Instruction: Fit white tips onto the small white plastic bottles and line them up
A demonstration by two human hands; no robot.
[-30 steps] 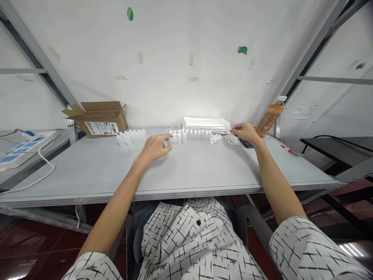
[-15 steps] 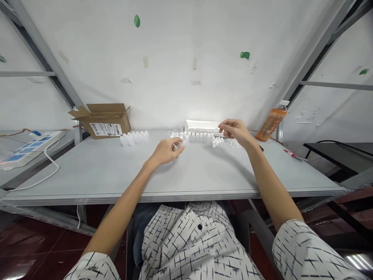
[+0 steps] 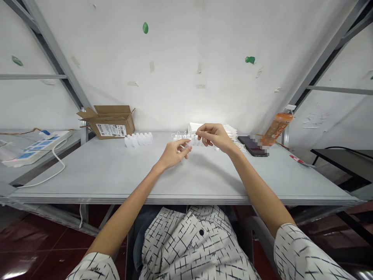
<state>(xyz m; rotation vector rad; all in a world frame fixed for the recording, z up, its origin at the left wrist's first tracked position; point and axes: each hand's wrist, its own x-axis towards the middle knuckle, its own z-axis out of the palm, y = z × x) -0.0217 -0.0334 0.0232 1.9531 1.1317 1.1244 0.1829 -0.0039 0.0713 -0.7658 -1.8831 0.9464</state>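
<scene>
My left hand [image 3: 172,154] is closed round a small translucent plastic bottle [image 3: 188,144], mostly hidden by the fingers, just above the table. Close by on the right, my right hand [image 3: 216,137] is raised with thumb and forefinger pinched; anything in that pinch is too small to make out. Behind both hands stand small white bottles [image 3: 199,141], partly covered by them. Small white loop-like pieces [image 3: 241,147] lie to the right of my right hand. A row of similar translucent bottles [image 3: 139,140] stands on the left.
An opened cardboard box [image 3: 112,116] sits at the back left. White trays or packets [image 3: 230,131] lie against the wall. A dark phone [image 3: 250,145] and an orange drink bottle [image 3: 278,126] are on the right. A power strip [image 3: 40,147] rests beyond the table's left side.
My right hand has moved left, close to my left hand, still pinched. The left hand keeps its bottle. The view has shifted slightly, and the phone now shows more fully.
</scene>
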